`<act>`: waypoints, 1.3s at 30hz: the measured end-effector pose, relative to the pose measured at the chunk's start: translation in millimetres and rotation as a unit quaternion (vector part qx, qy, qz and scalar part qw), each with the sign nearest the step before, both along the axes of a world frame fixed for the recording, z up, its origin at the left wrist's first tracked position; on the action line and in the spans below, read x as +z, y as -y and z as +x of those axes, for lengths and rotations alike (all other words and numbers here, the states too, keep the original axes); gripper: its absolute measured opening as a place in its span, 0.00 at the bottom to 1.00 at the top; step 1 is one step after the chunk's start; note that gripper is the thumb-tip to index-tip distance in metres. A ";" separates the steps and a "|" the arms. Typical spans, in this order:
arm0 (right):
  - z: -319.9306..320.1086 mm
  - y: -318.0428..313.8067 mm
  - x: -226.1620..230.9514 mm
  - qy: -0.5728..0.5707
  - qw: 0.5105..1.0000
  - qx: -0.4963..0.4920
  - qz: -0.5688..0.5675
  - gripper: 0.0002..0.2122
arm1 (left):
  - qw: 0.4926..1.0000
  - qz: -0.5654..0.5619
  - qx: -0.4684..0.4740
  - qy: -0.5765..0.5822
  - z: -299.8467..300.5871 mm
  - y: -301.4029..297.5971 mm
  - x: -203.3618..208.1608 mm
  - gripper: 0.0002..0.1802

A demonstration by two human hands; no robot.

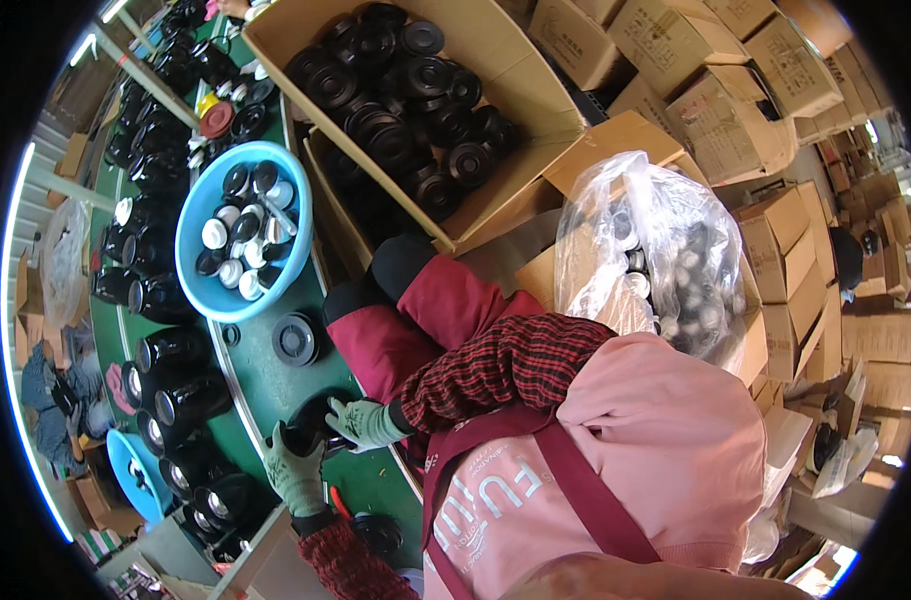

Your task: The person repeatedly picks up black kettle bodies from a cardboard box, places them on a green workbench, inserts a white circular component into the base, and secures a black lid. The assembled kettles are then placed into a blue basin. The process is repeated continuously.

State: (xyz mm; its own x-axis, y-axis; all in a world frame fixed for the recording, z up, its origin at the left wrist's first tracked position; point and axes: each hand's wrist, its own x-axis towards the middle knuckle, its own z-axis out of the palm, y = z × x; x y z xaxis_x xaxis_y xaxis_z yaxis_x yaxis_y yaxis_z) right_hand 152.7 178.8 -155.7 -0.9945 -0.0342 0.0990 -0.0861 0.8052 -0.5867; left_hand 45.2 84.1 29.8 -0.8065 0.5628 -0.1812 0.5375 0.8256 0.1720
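Observation:
My left hand and my right hand, both in pale green gloves, hold a glossy black rounded part between them, low over the green table. The left hand's fingers lie along its near-left side, and the right hand grips its right edge. The gloves cover part of it, so its exact kind cannot be made out. Beyond it on the table lies a flat round black lid, with a small black ring to its left. A red-handled tool and dark round parts lie near my left wrist.
A blue basin holds black and white round caps. Glossy black pots stand in rows along the left. An open carton of black lids stands beyond my knees. At the right is a plastic-lined carton. Another person is far left.

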 end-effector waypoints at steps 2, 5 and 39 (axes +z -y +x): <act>-0.9 -0.3 6.8 0.048 0.997 0.036 0.043 0.47 | 1.000 0.001 0.005 0.027 -1.7 2.9 3.1 0.50; 1.6 -5.1 19.1 0.052 0.998 0.036 0.007 0.47 | 0.995 -0.027 -0.094 0.009 3.8 0.5 12.0 0.54; -0.7 -55.9 50.7 0.035 0.983 0.166 0.064 0.38 | 0.962 -0.118 -0.247 0.016 5.3 20.5 5.0 0.53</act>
